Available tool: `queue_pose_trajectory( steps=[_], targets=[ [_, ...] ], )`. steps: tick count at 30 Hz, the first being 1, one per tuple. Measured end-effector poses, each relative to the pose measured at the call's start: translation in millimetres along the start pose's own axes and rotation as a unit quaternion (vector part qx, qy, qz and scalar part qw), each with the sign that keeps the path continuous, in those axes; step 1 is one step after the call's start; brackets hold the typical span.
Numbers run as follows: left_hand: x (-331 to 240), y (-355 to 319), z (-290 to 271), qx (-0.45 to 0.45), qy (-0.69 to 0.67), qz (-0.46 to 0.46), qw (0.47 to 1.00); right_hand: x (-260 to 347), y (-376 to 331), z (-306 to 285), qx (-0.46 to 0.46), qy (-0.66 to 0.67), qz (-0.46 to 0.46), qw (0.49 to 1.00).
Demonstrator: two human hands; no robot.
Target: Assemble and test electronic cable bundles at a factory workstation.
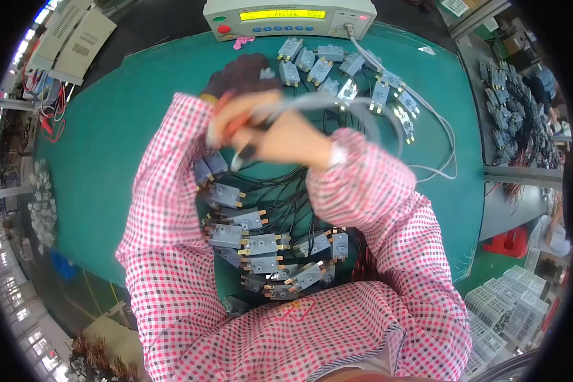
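Gripping one blurred red item (237, 123): one right hand (283, 137).

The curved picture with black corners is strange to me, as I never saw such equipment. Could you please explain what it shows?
A fisheye camera on a person's head looks down; there is no robot. The pink-and-black checked fabric sleeves are the person's own arms. The left hand wears a dark glove; what it holds is unclear. The bare right hand, blurred, seems to grip an orange-red object, too smeared to identify. On the flat green work surface lie grey, boxy parts with brass-coloured prongs, in a near and a far group, and thin black wires. At the far edge stands a pale boxy instrument with a yellow display.
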State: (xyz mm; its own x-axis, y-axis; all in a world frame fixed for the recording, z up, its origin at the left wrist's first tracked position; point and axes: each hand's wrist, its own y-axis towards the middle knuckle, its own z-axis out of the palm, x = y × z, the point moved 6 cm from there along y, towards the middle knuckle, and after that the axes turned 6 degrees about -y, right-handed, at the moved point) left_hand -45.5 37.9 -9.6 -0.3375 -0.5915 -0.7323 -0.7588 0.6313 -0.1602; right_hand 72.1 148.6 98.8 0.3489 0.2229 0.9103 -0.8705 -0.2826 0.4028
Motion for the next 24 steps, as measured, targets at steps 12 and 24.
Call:
queue_pose_trajectory(
  steps=[12,24],
  targets=[
    [-29,-107,28,-0.037,-0.577,-0.003,0.816,-18,-4,-32,0.062,-0.080,0.065,0.993],
    [-23,-109,30,-0.052,-0.561,-0.020,0.826,-26,-4,-20,0.105,-0.143,0.078,0.981]
  ],
)
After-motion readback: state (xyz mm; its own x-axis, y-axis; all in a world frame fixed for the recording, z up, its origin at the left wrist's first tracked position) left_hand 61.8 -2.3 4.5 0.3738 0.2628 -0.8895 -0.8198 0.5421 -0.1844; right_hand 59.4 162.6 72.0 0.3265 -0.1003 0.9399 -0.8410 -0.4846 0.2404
